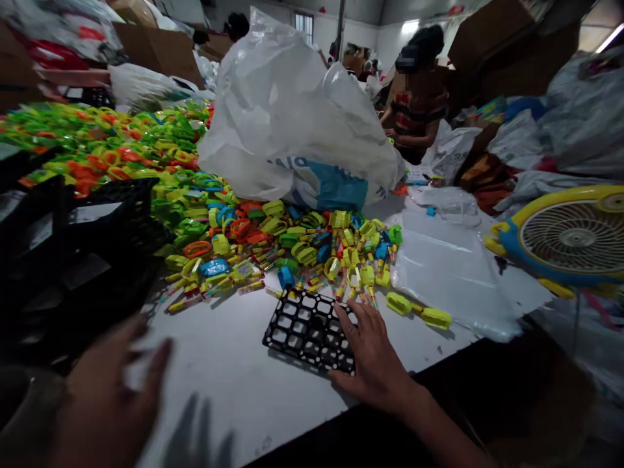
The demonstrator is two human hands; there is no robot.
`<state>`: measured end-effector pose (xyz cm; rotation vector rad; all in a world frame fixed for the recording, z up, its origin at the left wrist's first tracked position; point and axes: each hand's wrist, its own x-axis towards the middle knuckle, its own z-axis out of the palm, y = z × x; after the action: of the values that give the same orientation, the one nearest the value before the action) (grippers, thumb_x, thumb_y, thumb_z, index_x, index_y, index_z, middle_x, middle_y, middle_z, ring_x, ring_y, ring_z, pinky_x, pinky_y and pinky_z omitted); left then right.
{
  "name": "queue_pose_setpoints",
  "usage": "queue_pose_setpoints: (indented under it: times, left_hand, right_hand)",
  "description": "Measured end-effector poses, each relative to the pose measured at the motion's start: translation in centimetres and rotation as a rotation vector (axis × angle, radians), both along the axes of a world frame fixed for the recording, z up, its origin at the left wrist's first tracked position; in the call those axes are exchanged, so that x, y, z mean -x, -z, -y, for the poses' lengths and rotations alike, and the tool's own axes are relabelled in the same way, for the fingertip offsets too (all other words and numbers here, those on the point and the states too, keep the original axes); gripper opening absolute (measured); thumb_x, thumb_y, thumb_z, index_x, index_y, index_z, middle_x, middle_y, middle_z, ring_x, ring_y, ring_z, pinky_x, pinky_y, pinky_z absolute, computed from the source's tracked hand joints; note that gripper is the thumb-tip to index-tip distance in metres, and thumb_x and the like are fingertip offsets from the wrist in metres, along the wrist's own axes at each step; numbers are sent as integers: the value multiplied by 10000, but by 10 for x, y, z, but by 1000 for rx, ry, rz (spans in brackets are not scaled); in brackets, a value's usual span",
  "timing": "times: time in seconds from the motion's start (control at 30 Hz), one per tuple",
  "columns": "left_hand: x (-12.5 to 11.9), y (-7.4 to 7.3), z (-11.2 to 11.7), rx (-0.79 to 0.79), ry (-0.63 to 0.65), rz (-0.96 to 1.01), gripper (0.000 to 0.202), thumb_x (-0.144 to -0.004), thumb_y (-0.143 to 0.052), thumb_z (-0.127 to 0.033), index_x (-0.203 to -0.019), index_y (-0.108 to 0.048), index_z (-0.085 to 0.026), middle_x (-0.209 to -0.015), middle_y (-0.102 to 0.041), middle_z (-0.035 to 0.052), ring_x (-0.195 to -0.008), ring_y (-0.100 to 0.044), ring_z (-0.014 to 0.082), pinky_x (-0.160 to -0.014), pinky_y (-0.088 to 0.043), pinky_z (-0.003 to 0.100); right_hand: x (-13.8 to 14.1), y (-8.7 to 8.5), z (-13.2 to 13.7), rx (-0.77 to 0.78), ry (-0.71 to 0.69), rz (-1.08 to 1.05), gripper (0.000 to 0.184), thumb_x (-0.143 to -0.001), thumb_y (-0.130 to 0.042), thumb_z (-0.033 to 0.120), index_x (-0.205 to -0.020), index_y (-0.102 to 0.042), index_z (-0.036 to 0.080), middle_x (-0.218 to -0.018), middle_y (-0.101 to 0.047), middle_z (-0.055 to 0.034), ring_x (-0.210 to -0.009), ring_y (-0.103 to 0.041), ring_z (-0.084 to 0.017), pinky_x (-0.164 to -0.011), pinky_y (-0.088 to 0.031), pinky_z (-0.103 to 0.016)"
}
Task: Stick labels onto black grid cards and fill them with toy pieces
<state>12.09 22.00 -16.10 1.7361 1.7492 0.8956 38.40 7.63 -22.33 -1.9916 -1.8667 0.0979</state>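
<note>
A black plastic grid tray [307,328] with rows of square openings lies on the white tabletop [209,364]. My right hand [373,354] grips its right end, fingers over the far corner and thumb at the near edge. At the lower left, my left hand [114,390] is raised and blurred by motion, its thumb and fingers apart with nothing seen between them. Just beyond the tray is a loose heap of yellow, blue and orange plastic bands [302,253], mixed with small clear tubes that have red and yellow ends [251,287]. Two yellow pieces [416,311] lie right of the tray.
Black crates [112,214] are stacked at the left. A large white plastic bag [297,123] stands behind the heap. Clear plastic sheets [453,273] cover the table's right side, near a yellow and blue fan [580,237]. Another person [416,110] works farther back.
</note>
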Motion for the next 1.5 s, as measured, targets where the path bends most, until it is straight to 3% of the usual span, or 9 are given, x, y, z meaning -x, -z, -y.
queue_pose_setpoints:
  times: [0.07,0.2,0.37,0.53,0.7,0.8,1.03,1.17,1.5]
  left_hand:
    - [-14,20,24,201,91,68,917,-683,-572,-719,-1431,-370,-229,-1352,-532,126,-1082,-588,329,-842,-530,464]
    - [-37,45,48,420,-64,450,602,-747,-593,-591,-1225,-572,-225,-1127,-671,59,-984,-643,253,-877,-538,380]
    - [-7,47,33,435,-143,525,574,-651,-718,-517,-1153,-603,-264,-990,-672,1,-817,-655,202,-735,-592,330]
    - [8,66,34,386,-31,204,562,-710,-590,-596,-1153,-596,-250,-1028,-662,49,-943,-650,282,-862,-558,462]
    - [-8,89,46,13,52,-106,604,-857,-401,-518,-1235,-577,-82,-1236,-590,194,-1198,-521,323,-1071,-391,504]
    - [-6,100,55,-70,115,-191,558,-886,-449,-452,-1291,-533,-78,-1307,-574,198,-1248,-488,326,-1066,-383,518]
    - [2,101,63,-5,192,-267,585,-775,-723,-337,-1304,-525,-182,-1377,-559,123,-1313,-445,312,-1070,-370,496]
    - [0,95,61,48,172,-209,643,-725,-775,-300,-1307,-513,-221,-1378,-557,100,-1310,-442,298,-1063,-361,490]
    - [-1,99,62,48,138,-141,603,-721,-756,-216,-1275,-517,-226,-1372,-551,86,-1304,-428,286,-1058,-330,495]
  right_hand:
    - [16,-2,2,-59,-5,-55,1046,-697,-725,444,-1528,-151,171,-1537,-215,-208,-1410,-204,-406,-1114,-254,-650]
    - [23,6,2,-90,-111,-199,954,-744,-682,570,-1494,-254,165,-1476,-356,-204,-1358,-341,-362,-1102,-335,-574]
    - [-42,14,-12,-80,395,-297,400,-947,-434,479,-1158,-583,174,-1104,-641,-126,-1020,-607,-253,-867,-491,-394]
    - [-93,8,-36,257,574,18,279,-908,-520,413,-892,-629,156,-936,-686,-129,-876,-636,-280,-697,-410,-349]
    - [-104,-4,-40,248,583,30,225,-865,-559,377,-803,-629,173,-834,-697,-113,-774,-631,-257,-627,-354,-326]
    - [-78,-13,-46,93,534,-289,272,-808,-617,455,-855,-622,187,-742,-683,-61,-680,-618,-218,-611,-393,-310]
    - [71,7,-97,277,-167,-1221,325,-721,-706,441,-896,-636,176,-837,-688,-36,-706,-619,-165,-694,-510,-301]
    - [109,24,-117,275,-332,-1133,245,-765,-657,353,-956,-660,200,-861,-704,-21,-726,-626,-162,-712,-510,-302]
    - [111,32,-116,219,-286,-963,224,-801,-628,305,-997,-667,201,-850,-724,-22,-727,-652,-168,-704,-514,-286]
